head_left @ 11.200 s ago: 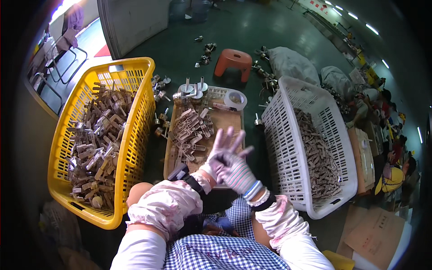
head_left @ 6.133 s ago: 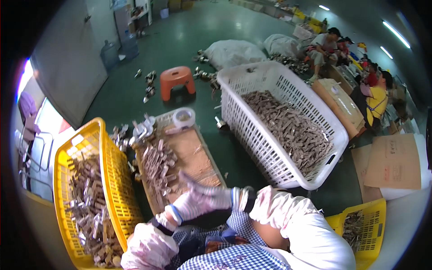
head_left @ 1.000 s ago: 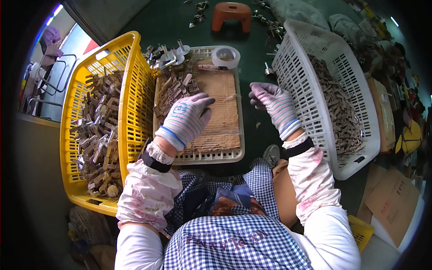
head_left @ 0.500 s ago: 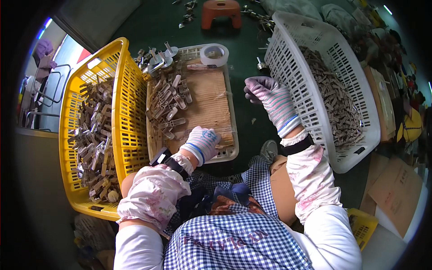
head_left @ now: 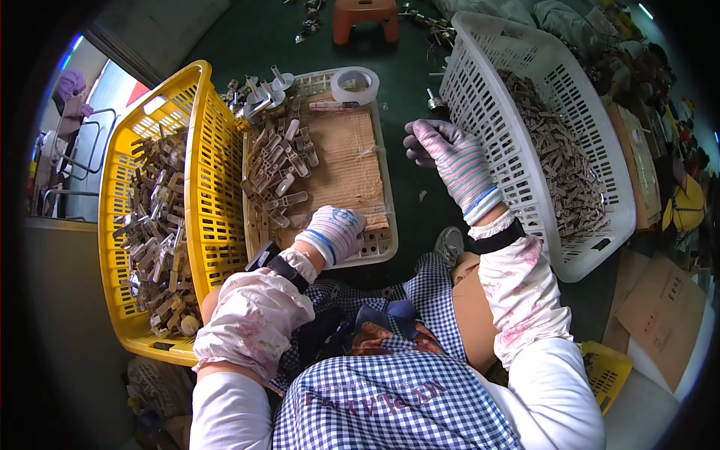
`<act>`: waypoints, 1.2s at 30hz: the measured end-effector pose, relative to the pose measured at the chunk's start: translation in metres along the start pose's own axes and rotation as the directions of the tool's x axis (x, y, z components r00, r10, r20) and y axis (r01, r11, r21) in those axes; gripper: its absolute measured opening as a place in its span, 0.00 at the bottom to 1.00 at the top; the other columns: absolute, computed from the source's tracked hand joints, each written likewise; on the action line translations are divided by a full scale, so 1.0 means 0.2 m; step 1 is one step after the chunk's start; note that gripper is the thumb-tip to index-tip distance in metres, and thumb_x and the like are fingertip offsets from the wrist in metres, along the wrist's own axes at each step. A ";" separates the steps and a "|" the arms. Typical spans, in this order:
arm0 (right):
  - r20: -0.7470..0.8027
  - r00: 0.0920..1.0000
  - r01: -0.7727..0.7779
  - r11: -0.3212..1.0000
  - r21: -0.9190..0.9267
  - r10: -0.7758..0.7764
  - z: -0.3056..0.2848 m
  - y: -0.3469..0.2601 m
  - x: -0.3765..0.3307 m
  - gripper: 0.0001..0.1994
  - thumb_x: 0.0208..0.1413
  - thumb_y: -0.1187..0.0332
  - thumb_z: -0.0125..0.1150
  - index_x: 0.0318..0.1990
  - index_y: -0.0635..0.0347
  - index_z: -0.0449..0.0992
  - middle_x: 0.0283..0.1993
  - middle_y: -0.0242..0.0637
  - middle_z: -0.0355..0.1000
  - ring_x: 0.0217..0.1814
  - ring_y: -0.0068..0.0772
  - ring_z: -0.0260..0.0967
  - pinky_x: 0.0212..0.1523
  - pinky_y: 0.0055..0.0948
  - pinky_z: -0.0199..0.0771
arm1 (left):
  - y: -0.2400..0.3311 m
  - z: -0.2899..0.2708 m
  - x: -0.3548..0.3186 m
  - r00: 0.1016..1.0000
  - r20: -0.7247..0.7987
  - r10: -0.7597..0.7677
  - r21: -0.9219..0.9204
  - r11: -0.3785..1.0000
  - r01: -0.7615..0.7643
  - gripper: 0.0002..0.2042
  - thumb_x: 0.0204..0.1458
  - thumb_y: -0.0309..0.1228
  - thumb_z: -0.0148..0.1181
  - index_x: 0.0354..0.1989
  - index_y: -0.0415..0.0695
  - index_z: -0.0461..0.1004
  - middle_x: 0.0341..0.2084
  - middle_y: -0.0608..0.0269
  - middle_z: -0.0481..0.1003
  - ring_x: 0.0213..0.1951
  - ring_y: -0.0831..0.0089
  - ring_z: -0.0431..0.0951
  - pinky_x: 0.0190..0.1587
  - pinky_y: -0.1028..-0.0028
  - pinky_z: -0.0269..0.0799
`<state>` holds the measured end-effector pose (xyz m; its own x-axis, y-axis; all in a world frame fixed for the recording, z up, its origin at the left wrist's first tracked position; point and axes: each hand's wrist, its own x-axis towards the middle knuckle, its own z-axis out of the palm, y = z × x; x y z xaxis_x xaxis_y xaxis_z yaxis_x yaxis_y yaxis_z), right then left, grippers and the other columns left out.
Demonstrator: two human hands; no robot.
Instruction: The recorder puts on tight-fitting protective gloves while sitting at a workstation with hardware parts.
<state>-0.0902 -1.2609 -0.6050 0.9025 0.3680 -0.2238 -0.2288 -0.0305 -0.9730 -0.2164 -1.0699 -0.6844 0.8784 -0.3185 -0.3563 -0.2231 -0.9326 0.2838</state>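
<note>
My left hand (head_left: 337, 234), in a striped knit glove, is closed over the front of the cardboard pad (head_left: 345, 154). Its fingers curl under, so whatever they hold is hidden. My right hand (head_left: 450, 159), gloved with dark, stained fingertips, hangs in the air between the pad and the white basket. Those fingers are curled together too, and I cannot see anything in them. On the left part of the pad lies a loose pile of small metal clip-like parts (head_left: 279, 161). The pad rests on a white perforated tray (head_left: 384, 244).
A yellow basket (head_left: 196, 187) full of metal parts stands at the left. To the right a white basket (head_left: 491, 105) holds many similar pieces. A tape roll (head_left: 355, 85) and round metal parts with stems (head_left: 259, 91) lie at the tray's far end. Farther off is an orange stool (head_left: 365, 21).
My right hand has turned slightly, its curled fingers moving a little nearer to me. My left hand stays closed at the pad's front. The whole view has shifted slightly.
</note>
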 end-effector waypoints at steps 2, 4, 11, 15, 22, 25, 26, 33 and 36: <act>0.011 1.000 0.012 1.000 -0.001 -0.012 0.01 0.01 0.01 0.13 0.62 0.59 0.63 0.43 0.59 0.81 0.35 0.28 0.79 0.35 0.15 0.74 0.37 0.17 0.73 | 0.00 0.03 0.01 1.000 0.020 0.022 0.044 0.999 -0.023 0.13 0.49 0.39 0.59 0.32 0.42 0.79 0.29 0.53 0.80 0.34 0.54 0.81 0.40 0.60 0.76; 0.015 1.000 0.024 1.000 -0.007 -0.024 0.01 0.02 0.01 0.13 0.62 0.59 0.63 0.42 0.60 0.81 0.35 0.28 0.79 0.34 0.15 0.74 0.37 0.17 0.73 | 0.02 0.06 0.02 0.998 0.039 0.050 0.086 0.995 -0.053 0.13 0.49 0.40 0.59 0.33 0.42 0.79 0.30 0.54 0.80 0.35 0.55 0.81 0.41 0.60 0.76; 0.081 0.997 -0.014 0.997 0.078 0.008 0.03 -0.01 -0.02 0.33 0.64 0.53 0.57 0.71 0.55 0.54 0.52 0.44 0.74 0.35 0.24 0.77 0.38 0.22 0.78 | 0.05 -0.07 0.00 0.992 0.129 0.008 -0.022 1.000 -0.006 0.17 0.50 0.41 0.62 0.41 0.40 0.79 0.36 0.52 0.79 0.41 0.54 0.80 0.49 0.58 0.73; 0.327 0.936 -0.173 0.980 0.097 0.133 0.00 0.02 -0.03 0.42 0.61 0.38 0.51 0.75 0.46 0.43 0.67 0.49 0.61 0.46 0.32 0.76 0.46 0.33 0.80 | 0.02 -0.23 0.00 0.670 -0.741 0.045 -0.209 0.933 -0.293 0.18 0.45 0.30 0.66 0.47 0.43 0.78 0.59 0.44 0.68 0.57 0.45 0.71 0.58 0.57 0.69; 0.853 0.522 -0.183 0.974 0.132 -0.018 0.08 0.10 -0.14 0.40 0.62 0.33 0.34 0.76 0.45 0.42 0.67 0.42 0.62 0.65 0.35 0.65 0.66 0.38 0.61 | 0.04 -0.35 -0.17 0.903 -0.214 0.373 -0.940 0.174 -0.294 0.20 0.56 0.26 0.65 0.58 0.41 0.74 0.58 0.62 0.69 0.54 0.75 0.70 0.56 0.74 0.67; 0.941 0.337 -0.440 0.880 0.180 -0.024 0.12 0.14 -0.19 0.39 0.67 0.41 0.42 0.76 0.51 0.39 0.49 0.34 0.69 0.45 0.21 0.66 0.45 0.19 0.67 | 0.12 -0.28 -0.16 0.744 -0.394 0.540 -0.860 0.069 -0.506 0.24 0.58 0.18 0.58 0.65 0.42 0.67 0.46 0.67 0.74 0.44 0.84 0.71 0.44 0.81 0.71; 0.942 0.334 -0.445 0.878 0.175 -0.018 0.11 0.16 -0.24 0.39 0.67 0.41 0.42 0.76 0.51 0.39 0.49 0.34 0.69 0.45 0.21 0.66 0.45 0.19 0.67 | 0.15 -0.24 -0.20 0.799 -0.242 0.551 -0.945 0.051 -0.322 0.25 0.57 0.18 0.59 0.65 0.44 0.67 0.44 0.68 0.75 0.40 0.86 0.71 0.38 0.83 0.71; 0.975 0.220 -0.500 0.858 0.116 -0.004 0.12 0.20 -0.43 0.42 0.65 0.36 0.33 0.76 0.51 0.31 0.57 0.48 0.68 0.57 0.33 0.68 0.62 0.36 0.63 | 0.21 -0.14 -0.27 0.732 0.010 0.682 -0.950 0.236 -0.207 0.19 0.51 0.27 0.69 0.53 0.48 0.79 0.51 0.62 0.76 0.69 0.51 0.52 0.71 0.51 0.39; 0.951 0.257 -0.456 0.889 -0.038 0.172 0.04 0.35 -0.38 0.40 0.66 0.37 0.32 0.76 0.52 0.35 0.54 0.47 0.69 0.46 0.33 0.70 0.60 0.32 0.66 | 0.21 -0.09 -0.22 0.770 -0.171 0.615 -0.761 0.414 -0.500 0.17 0.52 0.29 0.67 0.51 0.47 0.79 0.51 0.62 0.77 0.70 0.50 0.50 0.71 0.47 0.36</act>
<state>-0.1767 -1.2841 -0.6562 -0.1542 0.9731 -0.1710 -0.6012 -0.2298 -0.7653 -0.2561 -1.0917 -0.6403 0.6114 -0.7896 0.0524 -0.2096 -0.0977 0.9729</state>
